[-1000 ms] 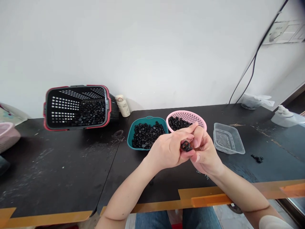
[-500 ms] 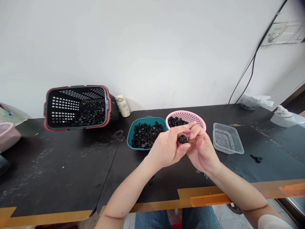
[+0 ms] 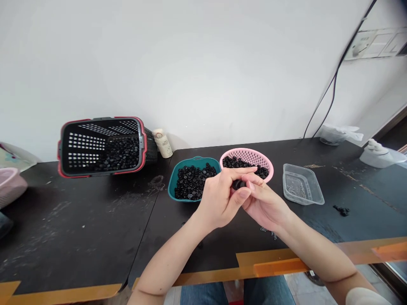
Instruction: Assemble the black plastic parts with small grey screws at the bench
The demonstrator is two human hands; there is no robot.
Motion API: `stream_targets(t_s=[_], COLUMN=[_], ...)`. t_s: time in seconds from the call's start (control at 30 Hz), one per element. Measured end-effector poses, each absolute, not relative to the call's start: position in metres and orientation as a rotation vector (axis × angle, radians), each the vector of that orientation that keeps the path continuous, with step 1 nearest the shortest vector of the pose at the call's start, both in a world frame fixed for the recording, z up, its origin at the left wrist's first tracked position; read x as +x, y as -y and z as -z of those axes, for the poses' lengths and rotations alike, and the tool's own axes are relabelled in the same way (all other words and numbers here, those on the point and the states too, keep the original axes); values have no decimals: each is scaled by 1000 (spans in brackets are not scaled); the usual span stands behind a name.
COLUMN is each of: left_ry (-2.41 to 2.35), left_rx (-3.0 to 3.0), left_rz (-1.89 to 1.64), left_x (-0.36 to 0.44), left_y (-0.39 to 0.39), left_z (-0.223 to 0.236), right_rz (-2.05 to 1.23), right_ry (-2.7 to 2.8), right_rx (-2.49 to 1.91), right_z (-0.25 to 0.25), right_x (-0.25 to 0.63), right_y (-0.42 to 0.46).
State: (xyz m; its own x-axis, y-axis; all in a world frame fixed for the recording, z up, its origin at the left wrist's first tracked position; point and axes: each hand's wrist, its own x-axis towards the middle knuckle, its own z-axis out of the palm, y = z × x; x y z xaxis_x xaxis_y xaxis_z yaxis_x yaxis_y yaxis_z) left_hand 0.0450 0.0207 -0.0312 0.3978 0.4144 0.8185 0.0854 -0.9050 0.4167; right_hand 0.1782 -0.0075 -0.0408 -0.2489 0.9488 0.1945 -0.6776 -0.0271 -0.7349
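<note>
My left hand is closed on a small round black plastic part, pinched between thumb and forefinger. From the other side, my right hand presses its thumb and fingers together at the part's edge; the fingers cover much of it. Both hands meet above the table, just in front of a pink basket with small black parts in it. To the left of them, a teal tray holds many black ring-shaped pieces.
A clear plastic box with small metal pieces stands at right, near a little heap of black parts. Small metal pins lie below my right hand. A black and red basket and a white bottle stand at back left.
My right hand's fingers have closed in on the black part, which has turned and is more covered. Both hands have shifted slightly left.
</note>
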Motion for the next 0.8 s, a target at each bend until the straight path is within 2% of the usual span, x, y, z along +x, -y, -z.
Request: stream_targets(t_s=[0.23,0.53,0.8], left_ry=[-618,-709,-764], left_rx=[2554,2709,2719], left_rz=[-1392,-1485,-1542], left_x=[37,30,33], left_y=[-21,-12,-12], left_z=[21,12,20], right_rz=[-1520,-977,-919], right_ry=[920,1280,1349], right_rx=[-450,-522,-477], right_z=[43,51,44], right_x=[177,183,190], right_y=[7,-1,-2])
